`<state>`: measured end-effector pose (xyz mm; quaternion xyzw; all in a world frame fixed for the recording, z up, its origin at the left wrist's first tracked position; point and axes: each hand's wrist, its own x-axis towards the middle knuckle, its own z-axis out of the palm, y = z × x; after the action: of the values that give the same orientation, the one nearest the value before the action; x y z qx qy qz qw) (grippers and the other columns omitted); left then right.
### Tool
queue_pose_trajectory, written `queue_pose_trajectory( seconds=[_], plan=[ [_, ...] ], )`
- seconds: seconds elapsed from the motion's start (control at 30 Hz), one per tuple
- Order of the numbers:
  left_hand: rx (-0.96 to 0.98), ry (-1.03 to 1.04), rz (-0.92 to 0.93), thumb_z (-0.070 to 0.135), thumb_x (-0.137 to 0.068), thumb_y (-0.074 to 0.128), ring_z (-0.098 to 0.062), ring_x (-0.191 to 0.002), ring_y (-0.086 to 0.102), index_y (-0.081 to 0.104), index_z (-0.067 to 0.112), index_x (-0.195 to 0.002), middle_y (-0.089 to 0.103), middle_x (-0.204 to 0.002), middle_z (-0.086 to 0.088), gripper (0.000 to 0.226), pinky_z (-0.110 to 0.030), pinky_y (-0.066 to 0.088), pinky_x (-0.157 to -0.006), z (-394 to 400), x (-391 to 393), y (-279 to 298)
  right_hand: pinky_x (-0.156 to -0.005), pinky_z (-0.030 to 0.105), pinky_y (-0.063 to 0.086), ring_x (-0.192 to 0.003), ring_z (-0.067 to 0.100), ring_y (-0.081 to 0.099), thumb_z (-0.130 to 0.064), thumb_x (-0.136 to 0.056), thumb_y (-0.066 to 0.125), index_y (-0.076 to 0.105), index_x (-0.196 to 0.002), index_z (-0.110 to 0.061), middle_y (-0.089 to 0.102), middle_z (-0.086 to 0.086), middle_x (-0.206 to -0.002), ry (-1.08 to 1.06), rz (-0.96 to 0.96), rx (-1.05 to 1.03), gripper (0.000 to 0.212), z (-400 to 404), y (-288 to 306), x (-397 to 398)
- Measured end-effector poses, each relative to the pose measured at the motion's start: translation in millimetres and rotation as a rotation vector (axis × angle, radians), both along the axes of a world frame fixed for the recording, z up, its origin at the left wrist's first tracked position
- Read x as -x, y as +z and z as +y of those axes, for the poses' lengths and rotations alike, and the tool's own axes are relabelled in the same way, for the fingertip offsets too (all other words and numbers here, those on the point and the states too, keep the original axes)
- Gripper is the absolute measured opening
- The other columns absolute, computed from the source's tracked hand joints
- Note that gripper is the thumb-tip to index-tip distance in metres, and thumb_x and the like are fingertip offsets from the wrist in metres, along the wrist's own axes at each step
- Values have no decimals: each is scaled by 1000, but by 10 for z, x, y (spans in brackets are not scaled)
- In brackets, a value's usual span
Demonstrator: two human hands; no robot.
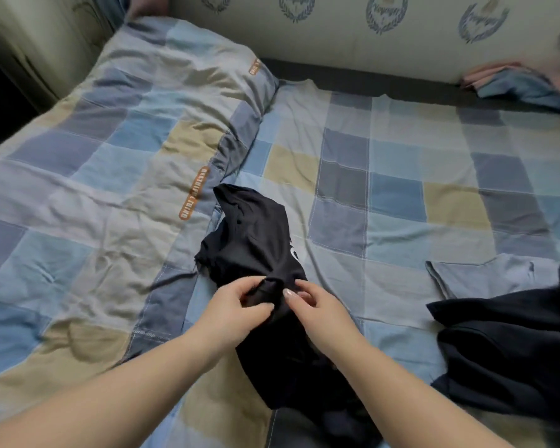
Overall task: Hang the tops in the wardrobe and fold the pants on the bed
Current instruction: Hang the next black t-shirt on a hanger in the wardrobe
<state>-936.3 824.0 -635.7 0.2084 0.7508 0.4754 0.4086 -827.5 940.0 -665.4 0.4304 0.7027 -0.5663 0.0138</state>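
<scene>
A crumpled black garment (256,240) with a bit of white print on its right side lies on the checked bed sheet (395,195) in the middle of the view. My left hand (240,305) pinches a raised fold of its near part between thumb and fingers. My right hand (314,302) pinches the same bunched fabric just to the right. The garment's lower end trails toward me between my forearms. I cannot tell whether it is a top or pants.
A folded checked quilt (104,176) covers the bed's left half. Another dark garment (511,347) lies at the right edge, with a grey-blue garment (485,276) behind it. Folded pink and blue cloth (524,82) sits at the far right by the padded wall.
</scene>
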Motion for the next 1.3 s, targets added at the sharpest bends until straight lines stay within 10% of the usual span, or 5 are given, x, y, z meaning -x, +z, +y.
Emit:
queue_pose_trajectory(
  seconds=[0.17, 0.3, 0.4, 0.73, 1.3],
  plan=[
    [12, -394, 203, 8, -77, 64, 7, -93, 59, 68, 30, -103, 64, -97, 24, 35, -10, 43, -84, -205, -559, 603, -106, 42, 40, -125, 19, 50, -63, -58, 69, 39, -141, -25, 47, -7, -138, -218, 115, 405, 96, -127, 799, 13],
    [57, -519, 245, 20, -79, 69, 6, -90, 56, 62, 36, -112, 58, -97, 21, 38, -8, 41, -80, -458, -919, 1141, -74, 31, 49, -80, 23, 62, -13, -83, 56, 71, -91, -20, 70, 2, -89, -189, 87, 322, 18, -306, 1317, -403],
    [87, -556, 103, 30, -80, 73, 1, -89, 61, 53, 50, -110, 63, -101, 12, 41, -15, 47, -86, -676, -1142, 1560, -64, 28, 39, -67, 18, 52, -10, -86, 47, 69, -64, -25, 60, -2, -64, -205, 74, 324, 34, -399, 1746, -745],
    [-32, 66, -103, 35, -85, 67, 0, -91, 64, 47, 31, -127, 61, -107, 6, 47, -18, 50, -74, -836, -1524, 2778, -94, 40, 47, -101, 27, 63, 1, -93, 41, 69, -106, -12, 69, 16, -108, -366, 384, 616, 33, -1078, 3126, -1679],
    [-220, -576, -23, 11, -91, 60, -2, -94, 67, 76, 36, -89, 74, -96, 12, 30, -9, 47, -77, -1501, -2017, 4320, -75, 27, 45, -76, 13, 62, -25, -78, 67, 39, -129, -45, 65, 3, -76, -411, 429, 129, 61, -2356, 4212, -2604]
  ],
)
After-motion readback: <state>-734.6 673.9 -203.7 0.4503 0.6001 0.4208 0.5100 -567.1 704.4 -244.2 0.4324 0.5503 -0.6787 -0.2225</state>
